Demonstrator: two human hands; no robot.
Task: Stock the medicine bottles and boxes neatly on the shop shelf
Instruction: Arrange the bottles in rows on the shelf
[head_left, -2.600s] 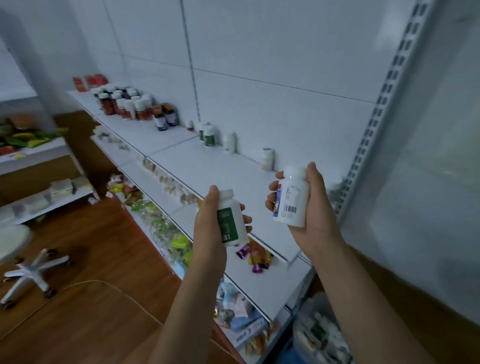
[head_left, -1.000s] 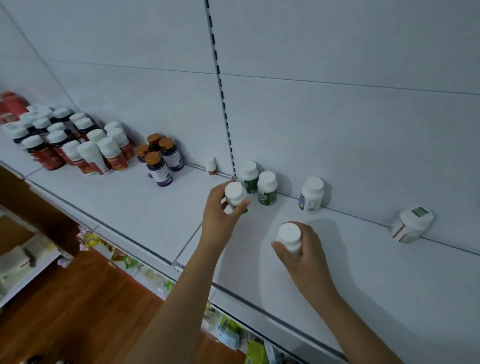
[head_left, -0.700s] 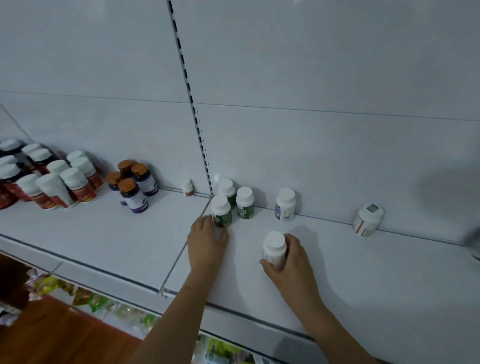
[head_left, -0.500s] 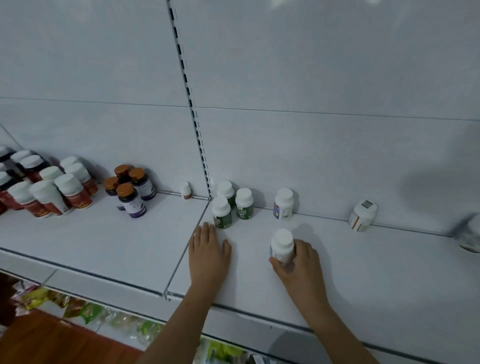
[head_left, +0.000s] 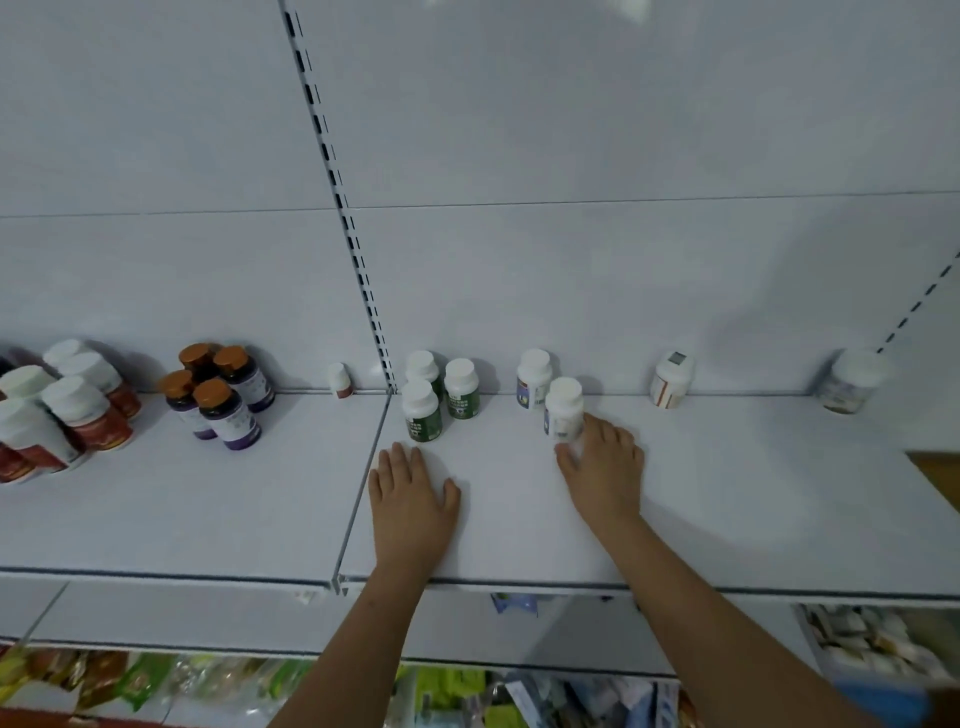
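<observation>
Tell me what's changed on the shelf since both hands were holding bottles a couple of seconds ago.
The left hand set its green-label bottle down in front of the other green ones, let go, and now lies flat on the shelf. The right hand slid its white bottle back towards its match, fingers barely touching. The other bottles stayed put.

White panelled back wall (head_left: 571, 130), slotted upright rail (head_left: 340, 202), soft even light

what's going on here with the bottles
A person is stocking a white shop shelf. Their right hand touches a white bottle with a blue label set in front of a matching bottle. The left hand rests flat on the shelf, just short of three green-label bottles.
</observation>
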